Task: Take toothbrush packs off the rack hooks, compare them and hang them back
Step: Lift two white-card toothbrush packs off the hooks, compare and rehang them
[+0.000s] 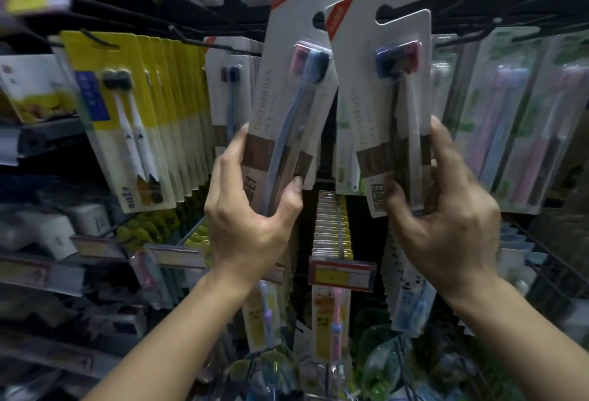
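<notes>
Before rack, 2 hands gripping: L hand [251,206] w/ left pack [296,88], R hand [446,203] w/ right pack [382,82]; both upright, hook-holes up.

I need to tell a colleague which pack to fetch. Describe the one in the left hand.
At the rack's centre two hands hold up matching grey TOOTHBRUSH packs. The left hand grips the left pack; unlike the right pack, its pink brush head sits left of the blue.
</notes>
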### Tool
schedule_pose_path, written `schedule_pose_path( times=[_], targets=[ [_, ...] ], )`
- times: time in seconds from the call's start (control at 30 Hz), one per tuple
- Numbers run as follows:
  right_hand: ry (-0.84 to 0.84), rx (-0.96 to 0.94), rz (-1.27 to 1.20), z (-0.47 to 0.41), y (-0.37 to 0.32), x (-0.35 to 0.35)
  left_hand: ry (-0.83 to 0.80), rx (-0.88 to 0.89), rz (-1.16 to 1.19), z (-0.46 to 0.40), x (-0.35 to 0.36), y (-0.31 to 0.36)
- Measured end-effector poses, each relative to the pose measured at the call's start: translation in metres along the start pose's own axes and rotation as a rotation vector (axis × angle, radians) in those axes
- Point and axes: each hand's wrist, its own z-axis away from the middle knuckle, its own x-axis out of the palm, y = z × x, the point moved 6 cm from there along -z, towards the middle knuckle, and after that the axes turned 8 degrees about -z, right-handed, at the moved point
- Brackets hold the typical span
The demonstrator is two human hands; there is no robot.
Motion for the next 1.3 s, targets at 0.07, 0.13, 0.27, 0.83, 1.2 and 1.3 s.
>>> schedule_pose_path(
  times=[0.07, 0.13, 0.27, 0.83, 1.2, 1.3],
  targets=[
    [-0.012, -0.014, 0.011, 0.000, -0.006, 0.005, 0.025, 0.003, -0.010, -0.002, -0.009, -0.005],
    [-0.035, 0.040, -0.026, -0.001, -0.008, 0.012, 0.065, -0.003, 0.005, -0.002, -0.018, -0.011],
    [-0.041, 0.061, -0.064, -0.001, -0.021, 0.023, 0.127, -0.004, 0.015, -0.003, -0.033, -0.023],
    [-0.010, -0.018, 0.009, -0.007, -0.057, 0.049, 0.236, -0.172, -0.106, -0.009, -0.065, -0.066],
    [-0.054, 0.038, 0.009, -0.005, -0.056, 0.054, 0.183, -0.244, -0.136, -0.011, -0.063, -0.072],
    [-0.092, 0.091, 0.016, -0.005, -0.054, 0.057, 0.168, -0.253, -0.143, -0.012, -0.062, -0.069]
  ],
)
